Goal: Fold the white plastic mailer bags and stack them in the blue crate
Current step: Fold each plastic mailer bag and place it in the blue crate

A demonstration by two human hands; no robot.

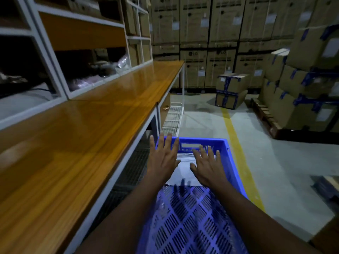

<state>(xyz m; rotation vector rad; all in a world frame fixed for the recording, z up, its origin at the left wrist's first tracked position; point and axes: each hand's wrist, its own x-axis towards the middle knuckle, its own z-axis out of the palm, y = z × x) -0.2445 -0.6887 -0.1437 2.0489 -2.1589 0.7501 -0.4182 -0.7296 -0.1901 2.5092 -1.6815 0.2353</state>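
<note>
The blue crate point(231, 162) stands on the floor beside the table, its perforated bottom showing near me. Folded white mailer bags point(185, 171) lie stacked at its far end. My left hand point(163, 158) is spread flat over the left side of the stack, fingers straight and reaching over the crate's far rim. My right hand point(209, 167) lies flat on the right side of the stack with fingers spread. Neither hand grips anything.
A long wooden table point(91, 134) with a white frame runs along the left, with shelves point(55, 61) above it holding plastic bags. A yellow floor line point(236, 143) passes right of the crate. Stacked cardboard boxes point(302, 88) fill the back and right.
</note>
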